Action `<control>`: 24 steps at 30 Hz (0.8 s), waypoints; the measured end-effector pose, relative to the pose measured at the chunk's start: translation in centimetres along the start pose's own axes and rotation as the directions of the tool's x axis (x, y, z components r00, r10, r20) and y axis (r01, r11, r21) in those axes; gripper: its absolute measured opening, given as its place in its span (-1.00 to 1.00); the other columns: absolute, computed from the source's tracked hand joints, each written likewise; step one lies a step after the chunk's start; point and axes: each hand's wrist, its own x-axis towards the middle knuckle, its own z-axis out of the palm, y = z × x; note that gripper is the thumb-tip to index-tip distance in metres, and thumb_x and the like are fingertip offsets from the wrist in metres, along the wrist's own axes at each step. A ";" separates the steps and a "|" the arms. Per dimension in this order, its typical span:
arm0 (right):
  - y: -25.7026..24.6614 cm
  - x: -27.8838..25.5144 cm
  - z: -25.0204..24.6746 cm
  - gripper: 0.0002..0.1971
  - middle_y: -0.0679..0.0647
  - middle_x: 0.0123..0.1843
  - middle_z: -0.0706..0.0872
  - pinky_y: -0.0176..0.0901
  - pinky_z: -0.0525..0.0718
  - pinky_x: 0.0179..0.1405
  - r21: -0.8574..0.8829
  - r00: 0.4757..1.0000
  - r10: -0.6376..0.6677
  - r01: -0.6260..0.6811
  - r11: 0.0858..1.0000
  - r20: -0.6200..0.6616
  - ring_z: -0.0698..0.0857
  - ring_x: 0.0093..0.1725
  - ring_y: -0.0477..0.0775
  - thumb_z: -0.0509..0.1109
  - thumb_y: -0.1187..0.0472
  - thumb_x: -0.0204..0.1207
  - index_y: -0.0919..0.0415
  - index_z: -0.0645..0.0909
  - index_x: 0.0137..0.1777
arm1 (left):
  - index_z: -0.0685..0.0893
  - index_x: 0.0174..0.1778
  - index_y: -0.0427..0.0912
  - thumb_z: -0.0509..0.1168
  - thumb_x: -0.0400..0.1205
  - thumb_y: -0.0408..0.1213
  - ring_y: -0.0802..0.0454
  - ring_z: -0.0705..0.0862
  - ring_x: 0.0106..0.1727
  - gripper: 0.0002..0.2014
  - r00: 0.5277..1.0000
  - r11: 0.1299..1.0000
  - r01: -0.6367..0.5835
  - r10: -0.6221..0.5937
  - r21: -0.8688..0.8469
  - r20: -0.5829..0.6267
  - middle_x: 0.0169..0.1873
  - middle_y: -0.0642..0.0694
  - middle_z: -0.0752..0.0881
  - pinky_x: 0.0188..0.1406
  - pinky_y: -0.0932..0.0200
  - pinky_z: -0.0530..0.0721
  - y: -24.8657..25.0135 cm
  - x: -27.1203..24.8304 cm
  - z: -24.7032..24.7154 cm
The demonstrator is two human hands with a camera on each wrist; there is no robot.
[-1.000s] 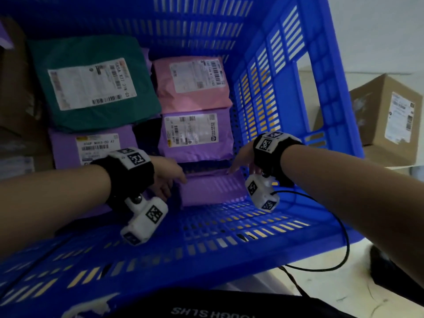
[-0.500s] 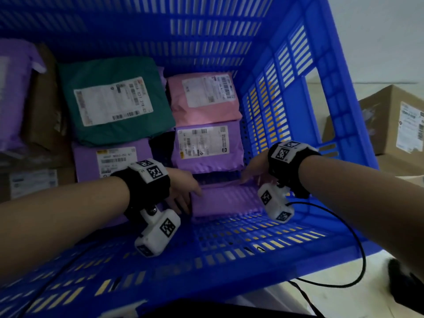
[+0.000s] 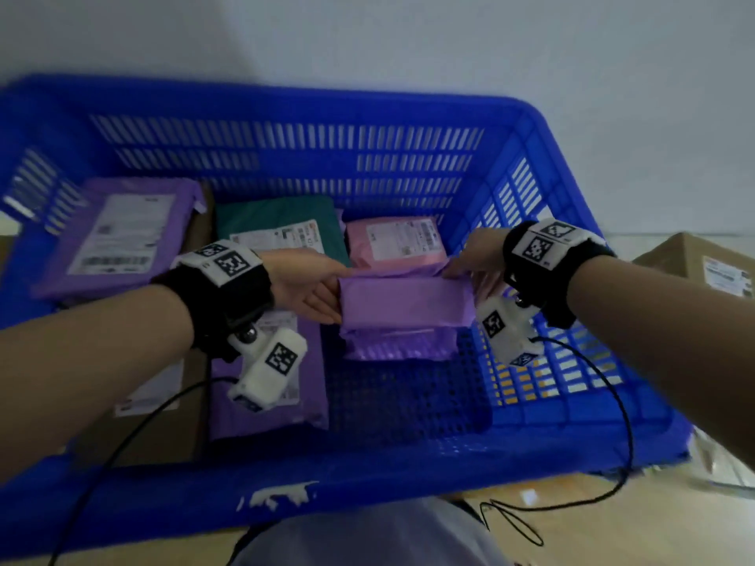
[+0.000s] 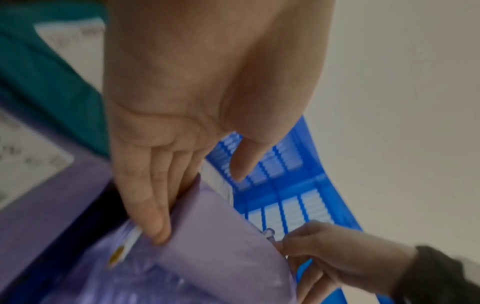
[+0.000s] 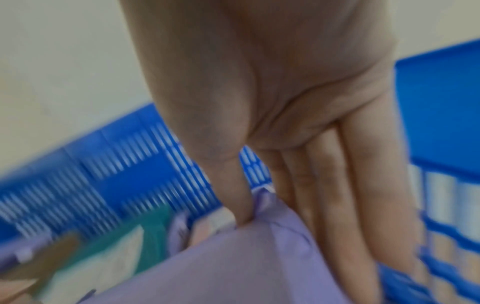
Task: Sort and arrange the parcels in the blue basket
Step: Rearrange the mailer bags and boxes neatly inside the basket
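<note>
Both hands hold a plain purple parcel [image 3: 402,302] lifted above the floor of the blue basket [image 3: 286,108]. My left hand [image 3: 331,294] grips its left end, thumb on top and fingers underneath. My right hand [image 3: 465,275] pinches the right end. In the left wrist view the left hand [image 4: 200,205] lies with straight fingers along the purple parcel [image 4: 221,236]. In the right wrist view the right hand [image 5: 298,236] has its thumb pressed on a corner of the purple parcel [image 5: 233,267]. Under the lifted one lies a second purple parcel [image 3: 400,347].
In the basket lie a pink parcel [image 3: 394,243], a green parcel [image 3: 282,226], a large purple parcel [image 3: 118,234] at far left, another purple parcel [image 3: 286,402] and a brown carton [image 3: 163,426]. A cardboard box [image 3: 702,267] stands outside on the right.
The purple parcel lay low near the basket's front wall; now both hands have raised it and tilted it up. The head view has pulled back, showing the whole basket.
</note>
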 end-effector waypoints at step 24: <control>-2.0 2.0 0.5 -0.84 0.19 -0.20 0.68 -0.25 0.63 -0.20 0.863 0.892 -0.163 0.449 0.231 -0.421 0.63 -0.24 0.01 0.24 0.49 0.50 0.33 0.63 -0.17 | 0.69 -0.07 -0.07 0.28 0.65 -0.27 -0.18 0.62 0.21 -0.91 0.633 0.724 -0.637 0.295 -0.265 -0.715 0.09 -0.14 0.68 0.23 -0.15 0.63 1.3 -3.0 -1.9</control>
